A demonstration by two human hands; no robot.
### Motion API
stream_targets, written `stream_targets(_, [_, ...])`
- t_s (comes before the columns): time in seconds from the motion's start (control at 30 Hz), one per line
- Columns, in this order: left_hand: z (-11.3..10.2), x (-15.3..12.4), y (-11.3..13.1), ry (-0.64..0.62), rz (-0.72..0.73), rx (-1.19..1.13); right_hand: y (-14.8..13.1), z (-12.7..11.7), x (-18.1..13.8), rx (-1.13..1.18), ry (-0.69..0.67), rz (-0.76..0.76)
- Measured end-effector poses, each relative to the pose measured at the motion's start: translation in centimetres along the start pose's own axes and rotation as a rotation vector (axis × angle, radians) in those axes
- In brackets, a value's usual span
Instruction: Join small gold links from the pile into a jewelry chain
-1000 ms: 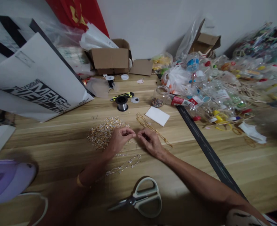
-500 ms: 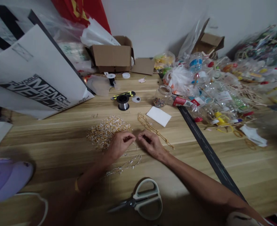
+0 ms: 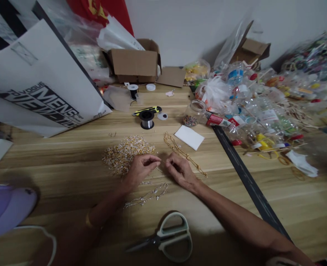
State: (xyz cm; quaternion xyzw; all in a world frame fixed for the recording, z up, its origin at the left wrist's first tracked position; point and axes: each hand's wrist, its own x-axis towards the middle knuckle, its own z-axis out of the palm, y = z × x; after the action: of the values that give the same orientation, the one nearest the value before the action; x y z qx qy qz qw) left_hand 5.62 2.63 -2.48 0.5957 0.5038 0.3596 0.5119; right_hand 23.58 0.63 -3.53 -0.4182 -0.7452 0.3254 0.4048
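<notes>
My left hand (image 3: 139, 170) and my right hand (image 3: 180, 170) rest close together on the wooden table (image 3: 69, 173), fingers pinched. Each grips something tiny that I cannot make out, perhaps a thin wire or pin running between them. Just left of my left hand lies a heap of small gold and silver pins (image 3: 124, 153). A gold chain (image 3: 183, 153) runs from behind my right hand toward the right. A silver chain (image 3: 147, 195) lies below my hands.
Scissors (image 3: 166, 238) lie near the front edge. A wire spool (image 3: 147, 119), a yellow-black cutter (image 3: 147, 110), a bead jar (image 3: 193, 113) and a white card (image 3: 189, 137) sit beyond. Cardboard box (image 3: 134, 62) at back, plastic-bottle clutter (image 3: 263, 107) on the right, a printed bag (image 3: 36, 85) on the left.
My hands have stayed nearly still, pinching at the same spot; the fingertips have drawn slightly apart. The view has shifted a little.
</notes>
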Motion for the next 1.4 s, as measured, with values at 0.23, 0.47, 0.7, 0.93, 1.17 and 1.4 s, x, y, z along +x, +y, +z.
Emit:
stream_targets(0.23, [0.10,-0.02,-0.24,0.017,0.005,0.004,0.56,0.31,-0.21,0.009,-0.021,-0.025])
stream_targets(0.47, [0.09,-0.04,-0.43,0.000,0.023,0.008,0.73,0.45,-0.22,-0.007,-0.012,-0.016])
stream_targets(0.7, [-0.01,-0.05,-0.79,-0.022,0.047,0.023,0.69,0.40,-0.16,-0.010,-0.019,-0.025])
stream_targets(0.93, [0.10,-0.05,-0.76,-0.024,0.058,0.023,0.67,0.41,-0.09,-0.014,-0.017,-0.025])
stream_targets(1.17, [0.17,-0.07,-0.66,-0.032,0.057,0.034,0.49,0.34,-0.01,-0.002,-0.024,-0.025])
stream_targets(1.4, [0.26,-0.20,-0.30,-0.045,0.071,0.047,0.34,0.32,0.06,0.005,-0.015,-0.025])
